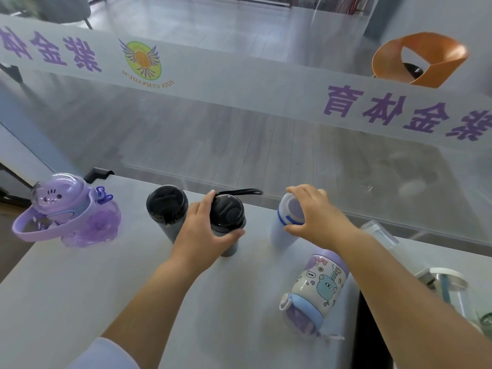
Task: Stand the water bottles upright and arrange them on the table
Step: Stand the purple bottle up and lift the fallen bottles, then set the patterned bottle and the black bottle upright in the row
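- Cartoon bottle [318, 286] lay on its side, nearer than the right hand [316, 217]: not yet stood.
- Right hand was wrapped round the upright blue-capped bottle [286, 222].
- Left hand [205, 230] clasped an upright dark tumbler [227, 222]; a second tumbler [167, 209] and the purple bottle [72, 209] stood beyond its left side.

Your left hand [205, 230] wraps the right grey bottle [229, 222], which stands upright on the counter [80, 288]; its black strap [239, 192] trails toward the far edge. Just left of it stands a second grey bottle [167, 209] with a black lid, touching your hand. Your right hand [316, 219] grips the top of the white bottle [287, 222] with the blue ring, also upright. At far left sits the purple bottle [72, 209] with a domed lid and loop handle. Near right, the cartoon bottle [319, 286] lies on its side under your right forearm. A glass jar [450, 286] shows at the right edge.
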`<state>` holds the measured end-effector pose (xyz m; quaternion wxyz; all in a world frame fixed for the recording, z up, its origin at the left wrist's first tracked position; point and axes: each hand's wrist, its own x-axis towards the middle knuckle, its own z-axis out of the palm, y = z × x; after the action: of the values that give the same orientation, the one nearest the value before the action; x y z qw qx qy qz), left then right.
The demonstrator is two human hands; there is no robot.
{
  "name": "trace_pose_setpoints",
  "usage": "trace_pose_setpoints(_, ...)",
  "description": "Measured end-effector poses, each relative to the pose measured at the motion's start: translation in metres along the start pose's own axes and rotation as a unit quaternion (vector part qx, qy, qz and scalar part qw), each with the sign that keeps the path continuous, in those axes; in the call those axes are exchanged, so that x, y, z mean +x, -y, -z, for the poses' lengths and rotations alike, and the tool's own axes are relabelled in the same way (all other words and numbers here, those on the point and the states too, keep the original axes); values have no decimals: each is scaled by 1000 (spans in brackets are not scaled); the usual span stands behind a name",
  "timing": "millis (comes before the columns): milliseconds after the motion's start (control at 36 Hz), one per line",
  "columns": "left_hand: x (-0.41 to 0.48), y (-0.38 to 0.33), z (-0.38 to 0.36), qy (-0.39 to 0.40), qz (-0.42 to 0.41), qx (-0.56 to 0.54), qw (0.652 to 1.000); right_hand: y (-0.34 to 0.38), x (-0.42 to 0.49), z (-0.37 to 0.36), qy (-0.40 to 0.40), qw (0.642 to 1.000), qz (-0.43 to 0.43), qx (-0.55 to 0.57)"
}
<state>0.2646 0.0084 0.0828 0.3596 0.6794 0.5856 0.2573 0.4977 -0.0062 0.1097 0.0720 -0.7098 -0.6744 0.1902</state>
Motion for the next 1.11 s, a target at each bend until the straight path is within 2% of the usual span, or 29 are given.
trace_pose_setpoints(139,4,-3,3,24,15,6,1000,-2,-2,1,-3,1000,-10,2)
trace_pose_setpoints(444,-6,-2,11,7,33,-30,999,9,-3,7,20,999,-23,-27)
trace_pose_setpoints(611,-21,-2,26,-40,-14,-18,999,12,-14,14,-20,999,-37,-11)
trace_pose_setpoints(722,-34,5,31,-35,-39,0,999,12,-34,16,-74,995,-53,27)
trace_pose_setpoints(833,-48,16,30,6,-47,29,998,9,-67,14,-122,989,-69,49)
trace_pose_setpoints(1111,-71,33,-18,213,-9,87,973,-14,-161,-21,-99,978,-174,60)
